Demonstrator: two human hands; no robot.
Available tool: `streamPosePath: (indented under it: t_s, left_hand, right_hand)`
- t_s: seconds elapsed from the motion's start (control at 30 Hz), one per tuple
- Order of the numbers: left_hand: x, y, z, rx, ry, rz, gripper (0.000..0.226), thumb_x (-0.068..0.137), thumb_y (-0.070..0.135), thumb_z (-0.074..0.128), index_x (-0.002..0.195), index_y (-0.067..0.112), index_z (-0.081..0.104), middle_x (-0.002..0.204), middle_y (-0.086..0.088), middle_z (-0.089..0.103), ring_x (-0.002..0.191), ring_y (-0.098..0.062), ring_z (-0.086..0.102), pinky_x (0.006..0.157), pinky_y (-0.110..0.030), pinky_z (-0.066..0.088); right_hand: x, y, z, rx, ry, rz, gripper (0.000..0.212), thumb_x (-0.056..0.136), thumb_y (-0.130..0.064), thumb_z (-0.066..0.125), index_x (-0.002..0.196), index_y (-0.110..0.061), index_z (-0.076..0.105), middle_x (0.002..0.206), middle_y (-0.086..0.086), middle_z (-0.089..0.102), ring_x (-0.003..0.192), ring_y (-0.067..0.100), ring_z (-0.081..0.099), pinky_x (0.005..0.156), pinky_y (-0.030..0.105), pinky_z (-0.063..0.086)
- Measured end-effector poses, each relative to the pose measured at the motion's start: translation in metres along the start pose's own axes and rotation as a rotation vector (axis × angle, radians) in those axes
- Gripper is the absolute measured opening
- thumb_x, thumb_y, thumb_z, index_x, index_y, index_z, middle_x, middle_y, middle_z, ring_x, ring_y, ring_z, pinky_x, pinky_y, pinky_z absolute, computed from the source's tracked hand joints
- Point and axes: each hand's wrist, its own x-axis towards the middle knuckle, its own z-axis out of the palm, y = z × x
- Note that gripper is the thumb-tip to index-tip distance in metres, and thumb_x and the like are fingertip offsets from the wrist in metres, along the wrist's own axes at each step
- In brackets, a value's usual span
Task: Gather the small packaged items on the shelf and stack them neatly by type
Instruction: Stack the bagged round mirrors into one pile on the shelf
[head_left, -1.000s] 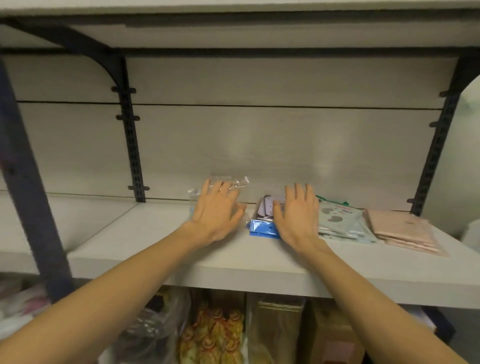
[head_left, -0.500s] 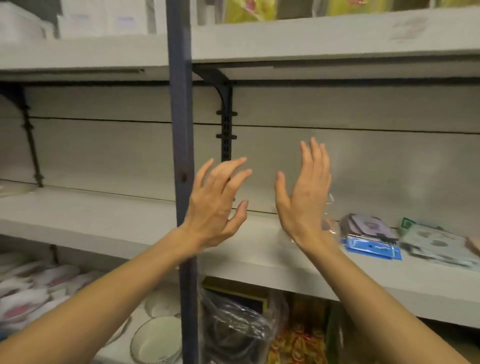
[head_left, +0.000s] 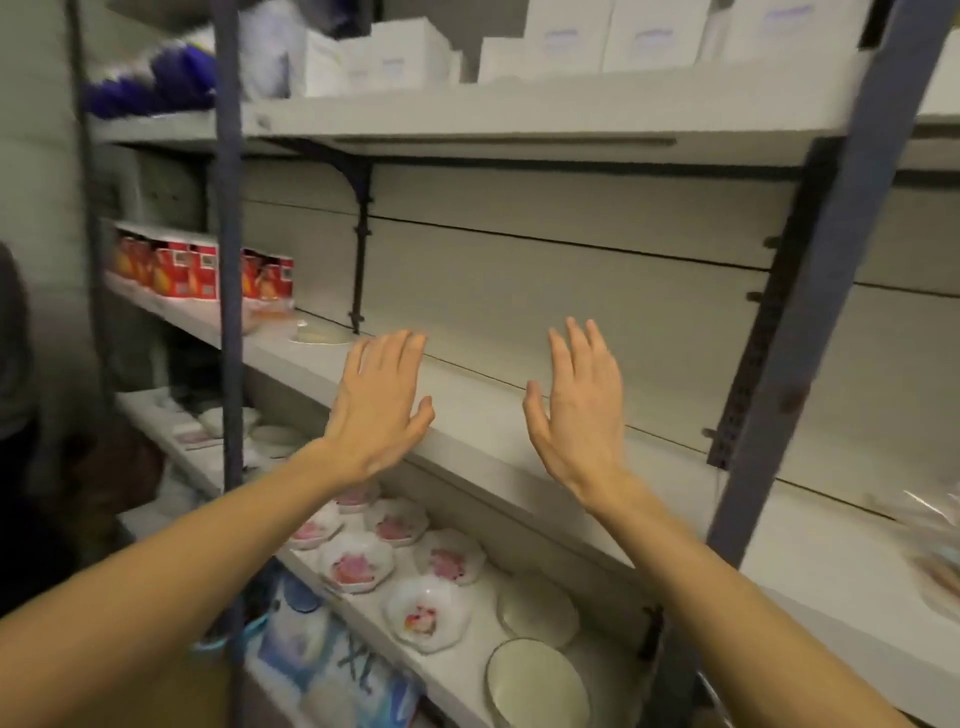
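Both my hands are raised in front of a bare stretch of the grey shelf (head_left: 467, 395), fingers straight, holding nothing. My left hand (head_left: 379, 405) hovers left of centre and my right hand (head_left: 582, 410) right of centre, palms facing away from me. A blurred clear-wrapped packet (head_left: 935, 530) lies on the same shelf at the far right edge of the view. The other small packets are out of view.
Red and orange cartons (head_left: 192, 270) stand at the shelf's left end, with a flat pale dish (head_left: 319, 335) beside them. Flowered bowls (head_left: 395, 566) and plates (head_left: 537, 680) fill the shelf below. White boxes (head_left: 571, 41) sit above. Blue-grey uprights (head_left: 228, 312) cross the view.
My view has swung left along the shelf. Both hands lifted off the packets and now hang empty in the air. The blue and grey packets have left the view.
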Motion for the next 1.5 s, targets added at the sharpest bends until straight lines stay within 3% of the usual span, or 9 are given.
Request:
streamPosePath:
  t_s: [0.23,0.57,0.73,0.83,1.0,1.13,1.3,1.43,1.5]
  left_hand:
    - [-0.01,-0.14,0.036,0.123,-0.149,-0.173,0.076,0.085,0.044,0.061,0.148,0.011,0.034,0.14,-0.011,0.051,0.127,-0.029,0.048,0.111,-0.047,0.036]
    - [0.051,-0.275,0.113,0.148,-0.242,-0.139,0.068,0.089,0.041,0.061,0.147,0.012,0.042,0.143,-0.009,0.053,0.133,-0.029,0.048,0.116,-0.048,0.033]
    - [0.077,-0.331,0.139,0.014,-0.039,-0.133,0.048,0.089,0.031,0.063,0.135,0.021,0.055,0.135,-0.001,0.06,0.128,-0.022,0.052,0.119,-0.047,0.028]
    - [0.086,-0.364,0.153,-0.066,-0.018,-0.12,0.047,0.089,0.026,0.062,0.136,0.023,0.055,0.137,0.001,0.058,0.13,-0.019,0.05,0.117,-0.045,0.032]
    - [0.096,-0.414,0.179,-0.167,0.098,-0.164,0.051,0.091,0.019,0.065,0.139,0.012,0.051,0.144,-0.008,0.053,0.134,-0.025,0.049,0.114,-0.044,0.039]
    - [0.103,-0.463,0.203,-0.283,0.165,-0.192,0.052,0.096,0.022,0.061,0.144,0.013,0.043,0.15,-0.007,0.044,0.135,-0.022,0.045,0.109,-0.033,0.036]
    - [0.111,-0.534,0.238,-0.373,0.121,-0.209,0.058,0.1,0.031,0.055,0.151,0.016,0.031,0.155,-0.005,0.035,0.139,-0.022,0.042,0.112,-0.041,0.04]
    - [0.125,-0.597,0.259,-0.362,-0.052,-0.185,0.079,0.095,0.026,0.063,0.158,0.014,0.016,0.162,-0.012,0.026,0.145,-0.03,0.037,0.115,-0.052,0.04]
    - [0.134,-0.623,0.266,-0.358,-0.121,-0.184,0.084,0.093,0.025,0.067,0.158,0.013,0.015,0.162,-0.013,0.026,0.146,-0.032,0.036,0.117,-0.051,0.037]
  right_hand:
    - [0.036,-0.087,0.117,0.098,-0.273,-0.017,0.064,0.102,-0.042,0.038,0.154,-0.007,0.026,0.162,0.015,0.024,0.153,0.033,0.011,0.125,0.043,0.014]
    - [0.137,-0.177,0.259,0.213,-0.336,-0.038,0.066,0.099,-0.041,0.045,0.153,-0.008,0.028,0.159,0.014,0.029,0.152,0.034,0.015,0.124,0.042,0.016]
    - [0.173,-0.216,0.32,0.329,-0.292,-0.029,0.064,0.095,-0.034,0.049,0.152,-0.009,0.033,0.155,0.01,0.037,0.148,0.028,0.026,0.122,0.042,0.024]
    - [0.182,-0.242,0.345,0.386,-0.275,-0.049,0.061,0.094,-0.029,0.05,0.151,-0.012,0.035,0.155,0.007,0.039,0.149,0.024,0.027,0.124,0.039,0.022]
    - [0.203,-0.279,0.376,0.438,-0.165,-0.092,0.055,0.094,-0.023,0.054,0.148,-0.013,0.041,0.152,0.004,0.043,0.146,0.02,0.033,0.122,0.039,0.028]
    - [0.221,-0.313,0.406,0.473,-0.086,-0.045,0.056,0.095,-0.024,0.055,0.148,-0.015,0.04,0.155,0.002,0.038,0.147,0.017,0.029,0.123,0.034,0.024]
    - [0.228,-0.368,0.436,0.393,0.06,-0.085,0.055,0.093,-0.018,0.058,0.146,-0.007,0.044,0.158,0.012,0.034,0.15,0.025,0.025,0.122,0.045,0.026]
    - [0.238,-0.417,0.46,0.302,-0.034,-0.257,0.069,0.092,-0.022,0.06,0.152,-0.001,0.035,0.165,0.017,0.02,0.155,0.029,0.012,0.124,0.048,0.021]
    - [0.245,-0.43,0.473,0.317,-0.018,-0.116,0.069,0.095,-0.024,0.058,0.154,-0.003,0.031,0.166,0.014,0.018,0.155,0.025,0.011,0.126,0.042,0.016]
